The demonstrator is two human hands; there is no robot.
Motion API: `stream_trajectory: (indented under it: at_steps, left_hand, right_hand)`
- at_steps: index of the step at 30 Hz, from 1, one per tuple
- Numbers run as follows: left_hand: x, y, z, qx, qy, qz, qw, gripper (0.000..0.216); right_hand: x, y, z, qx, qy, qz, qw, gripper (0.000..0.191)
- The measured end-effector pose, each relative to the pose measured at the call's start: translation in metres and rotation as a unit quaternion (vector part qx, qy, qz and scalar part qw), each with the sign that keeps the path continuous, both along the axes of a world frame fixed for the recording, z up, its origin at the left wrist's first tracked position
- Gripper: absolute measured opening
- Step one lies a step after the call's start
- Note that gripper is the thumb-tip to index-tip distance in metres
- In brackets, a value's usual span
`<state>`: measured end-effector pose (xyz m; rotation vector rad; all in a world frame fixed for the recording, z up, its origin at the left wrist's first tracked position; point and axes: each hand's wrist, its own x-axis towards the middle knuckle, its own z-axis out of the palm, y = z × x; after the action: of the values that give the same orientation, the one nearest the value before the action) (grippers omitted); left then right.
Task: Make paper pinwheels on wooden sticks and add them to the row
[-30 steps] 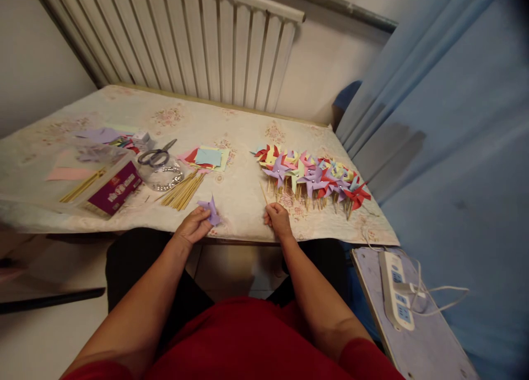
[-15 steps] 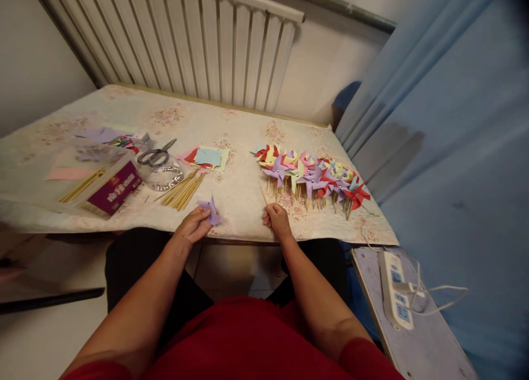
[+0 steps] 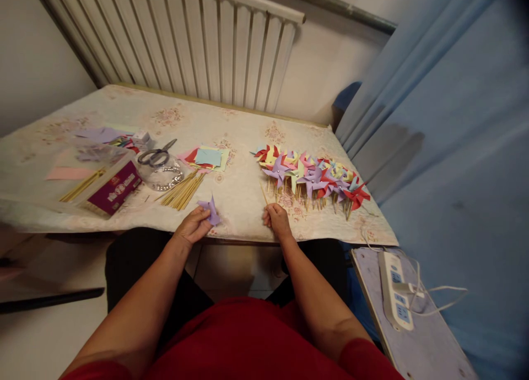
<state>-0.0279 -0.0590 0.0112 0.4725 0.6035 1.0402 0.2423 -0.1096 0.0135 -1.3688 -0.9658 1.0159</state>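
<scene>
- Floral-covered table [image 3: 243, 129]; radiator [image 3: 206, 49] at eleven, curtain [image 3: 446, 165] at three.
- Box [image 3: 114, 191] at nine holds sticks [image 3: 85, 185]; round container [image 3: 155, 178], silvery bits [image 3: 176, 179].
- Left hand [image 3: 194, 224], eight o'clock, pinches purple pinwheel [image 3: 214, 212]; right hand [image 3: 278, 220], curled, five o'clock, grips thin stick [image 3: 263, 193].

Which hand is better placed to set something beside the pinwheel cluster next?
Probably the right hand: it holds a stick close to the pinwheel cluster. The left hand, holding folded purple paper, is farther away.
</scene>
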Motion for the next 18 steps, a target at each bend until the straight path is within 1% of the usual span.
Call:
stream_trajectory:
  at_steps: [4, 11, 18]
  left_hand:
    - [0.0003, 0.0000, -0.0001, 0.001, -0.004, -0.002, 1.000, 0.023]
    - [0.0018, 0.0002, 0.0003, 0.008, -0.011, -0.002, 1.000, 0.024]
    - [0.0011, 0.0004, 0.0001, 0.004, -0.004, -0.004, 1.000, 0.024]
  right_hand:
    - [0.0000, -0.0001, 0.0002, -0.001, 0.004, -0.004, 1.000, 0.019]
    - [0.0017, 0.0001, -0.0009, 0.021, -0.006, 0.000, 1.000, 0.019]
    - [0.0038, 0.0019, -0.0045, 0.012, 0.007, 0.006, 1.000, 0.019]
